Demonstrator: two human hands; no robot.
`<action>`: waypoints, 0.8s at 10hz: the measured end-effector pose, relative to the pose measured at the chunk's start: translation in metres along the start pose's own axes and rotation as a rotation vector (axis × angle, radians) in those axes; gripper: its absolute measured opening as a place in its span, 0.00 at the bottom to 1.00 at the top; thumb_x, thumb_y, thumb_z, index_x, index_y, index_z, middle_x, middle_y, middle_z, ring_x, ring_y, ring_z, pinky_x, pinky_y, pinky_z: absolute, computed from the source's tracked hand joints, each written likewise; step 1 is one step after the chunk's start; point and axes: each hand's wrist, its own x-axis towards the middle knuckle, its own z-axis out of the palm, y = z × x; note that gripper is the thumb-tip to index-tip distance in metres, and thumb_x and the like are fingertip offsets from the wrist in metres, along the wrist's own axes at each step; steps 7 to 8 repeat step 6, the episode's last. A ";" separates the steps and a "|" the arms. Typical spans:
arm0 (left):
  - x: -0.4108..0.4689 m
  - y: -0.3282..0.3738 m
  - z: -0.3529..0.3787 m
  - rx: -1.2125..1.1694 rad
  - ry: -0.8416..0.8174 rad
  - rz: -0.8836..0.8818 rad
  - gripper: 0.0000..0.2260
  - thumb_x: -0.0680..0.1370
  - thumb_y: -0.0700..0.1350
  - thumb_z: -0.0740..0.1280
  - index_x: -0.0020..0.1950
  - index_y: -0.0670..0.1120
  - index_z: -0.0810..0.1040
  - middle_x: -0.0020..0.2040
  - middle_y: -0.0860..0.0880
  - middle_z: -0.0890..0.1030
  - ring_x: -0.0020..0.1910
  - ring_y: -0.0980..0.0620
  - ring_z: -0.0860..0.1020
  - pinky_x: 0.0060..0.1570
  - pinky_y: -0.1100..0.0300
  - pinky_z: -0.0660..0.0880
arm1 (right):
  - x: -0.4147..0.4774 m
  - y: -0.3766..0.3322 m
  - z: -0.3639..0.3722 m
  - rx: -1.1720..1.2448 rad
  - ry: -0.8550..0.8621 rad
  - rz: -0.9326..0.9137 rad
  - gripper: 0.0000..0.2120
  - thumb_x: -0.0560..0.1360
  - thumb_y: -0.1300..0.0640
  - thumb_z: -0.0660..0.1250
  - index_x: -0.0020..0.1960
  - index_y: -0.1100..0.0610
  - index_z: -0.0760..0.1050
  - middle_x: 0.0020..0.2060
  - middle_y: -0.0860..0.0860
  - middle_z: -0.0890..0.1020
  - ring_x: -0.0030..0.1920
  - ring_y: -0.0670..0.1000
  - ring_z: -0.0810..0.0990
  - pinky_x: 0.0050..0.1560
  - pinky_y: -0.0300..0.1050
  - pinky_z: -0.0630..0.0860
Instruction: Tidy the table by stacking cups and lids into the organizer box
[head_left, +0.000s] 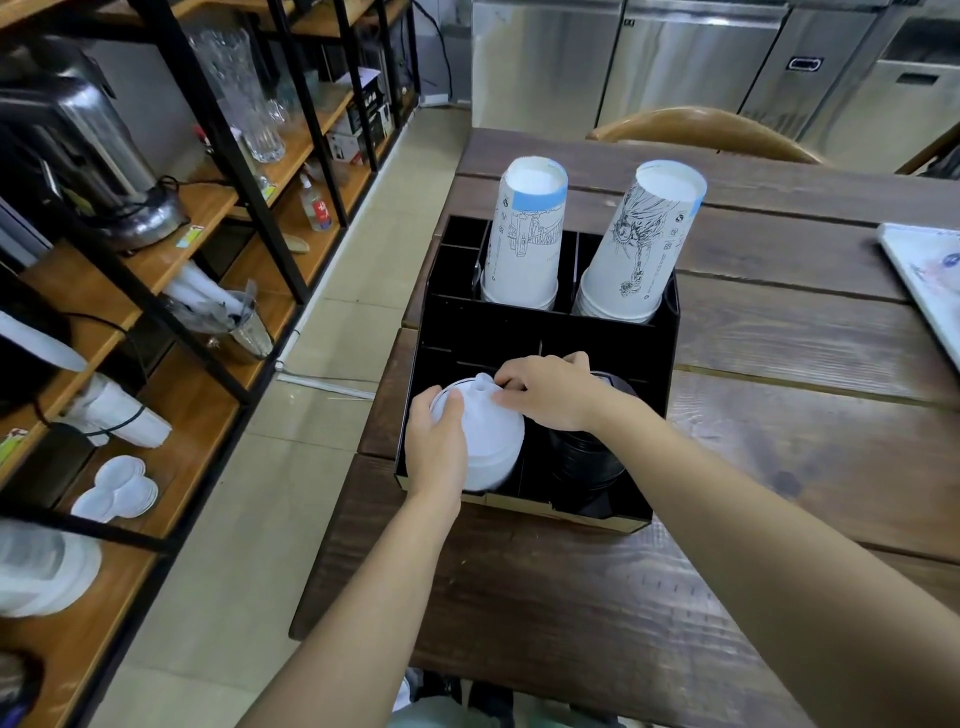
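Observation:
A black organizer box stands on the wooden table. Two stacks of upturned white printed paper cups fill its back compartments, one on the left and one on the right. In the front left compartment sits a stack of white lids. My left hand grips the stack's left side. My right hand pinches its top edge from the right. A stack of black lids fills the front right compartment, partly hidden by my right wrist.
A white tray or board lies at the table's right edge. A wooden chair back stands beyond the table. Shelving with glassware, a kettle and more lids runs along the left, across a tiled aisle.

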 end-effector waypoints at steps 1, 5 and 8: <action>-0.001 -0.002 0.000 0.016 -0.014 0.011 0.16 0.79 0.48 0.60 0.67 0.49 0.70 0.56 0.53 0.72 0.56 0.53 0.70 0.53 0.59 0.65 | 0.002 0.000 0.001 -0.070 -0.024 0.000 0.16 0.80 0.52 0.54 0.56 0.60 0.75 0.40 0.49 0.75 0.44 0.51 0.72 0.54 0.50 0.55; 0.005 -0.005 -0.007 0.182 -0.080 0.059 0.14 0.79 0.50 0.60 0.64 0.49 0.71 0.54 0.50 0.75 0.55 0.49 0.73 0.50 0.57 0.69 | 0.001 -0.002 0.001 -0.098 -0.024 -0.006 0.16 0.80 0.52 0.53 0.54 0.61 0.74 0.38 0.50 0.74 0.42 0.52 0.72 0.53 0.51 0.56; 0.006 0.000 -0.009 0.212 -0.049 0.061 0.19 0.79 0.50 0.61 0.69 0.49 0.68 0.62 0.50 0.73 0.60 0.50 0.71 0.55 0.57 0.68 | 0.000 0.000 0.002 -0.095 0.005 -0.003 0.15 0.80 0.50 0.54 0.59 0.57 0.72 0.46 0.51 0.81 0.50 0.53 0.75 0.60 0.51 0.55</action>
